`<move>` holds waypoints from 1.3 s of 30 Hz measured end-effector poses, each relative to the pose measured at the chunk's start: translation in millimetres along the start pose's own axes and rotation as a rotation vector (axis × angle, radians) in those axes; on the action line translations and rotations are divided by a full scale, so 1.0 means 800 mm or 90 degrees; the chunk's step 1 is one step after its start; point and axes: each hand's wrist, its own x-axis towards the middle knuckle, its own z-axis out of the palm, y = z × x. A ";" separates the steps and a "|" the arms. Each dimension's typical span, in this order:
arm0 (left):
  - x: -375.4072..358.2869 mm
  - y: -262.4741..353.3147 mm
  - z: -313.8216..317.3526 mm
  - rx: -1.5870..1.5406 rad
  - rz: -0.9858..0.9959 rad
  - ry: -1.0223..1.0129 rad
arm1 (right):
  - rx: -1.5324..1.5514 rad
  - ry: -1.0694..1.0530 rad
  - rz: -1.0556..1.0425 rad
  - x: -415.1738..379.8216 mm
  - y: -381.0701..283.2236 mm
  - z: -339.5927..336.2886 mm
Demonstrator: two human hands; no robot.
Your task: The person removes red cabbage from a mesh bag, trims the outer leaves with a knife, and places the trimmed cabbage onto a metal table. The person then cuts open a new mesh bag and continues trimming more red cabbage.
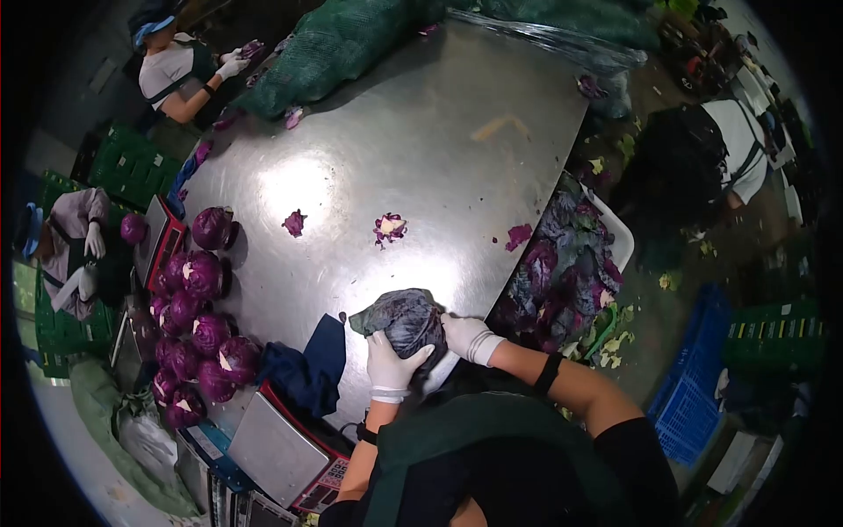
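A red cabbage (408,321) with dark, dull outer leaves is held just above the near edge of the metal table (395,114). My left hand (392,364), in a white glove, grips its near left side, thumb spread across the leaves. Against the cabbage's right side, my gloved right hand (470,339) is closed. Below those fingers shows a pale blade, apparently of a knife (439,373); its handle is hidden in the hand. A cut stem piece with purple leaf bits (390,228) lies beyond the cabbage.
Trimmed red cabbages (204,277) are piled at left, near a scale (281,448) and dark blue cloth (316,364). A white tub (615,224) of leaves stands right. Green net sacks (342,53) lie at the back. Co-workers stand at left, far left and right.
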 end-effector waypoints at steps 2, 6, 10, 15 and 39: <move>-0.003 0.001 -0.009 -0.055 0.013 -0.014 | -0.027 -0.042 -0.032 -0.010 -0.007 -0.015; -0.013 -0.009 -0.008 -0.148 0.082 -0.001 | -0.038 -0.079 0.000 -0.027 -0.007 0.000; -0.020 -0.032 0.009 -0.170 0.090 0.019 | 0.016 -0.042 0.025 -0.003 -0.004 0.009; -0.001 -0.055 0.015 -0.621 -0.013 -0.041 | 0.140 0.165 -0.119 -0.004 0.016 -0.016; 0.019 0.011 0.023 -0.243 0.034 -0.117 | 0.712 -0.008 0.183 -0.089 0.016 -0.105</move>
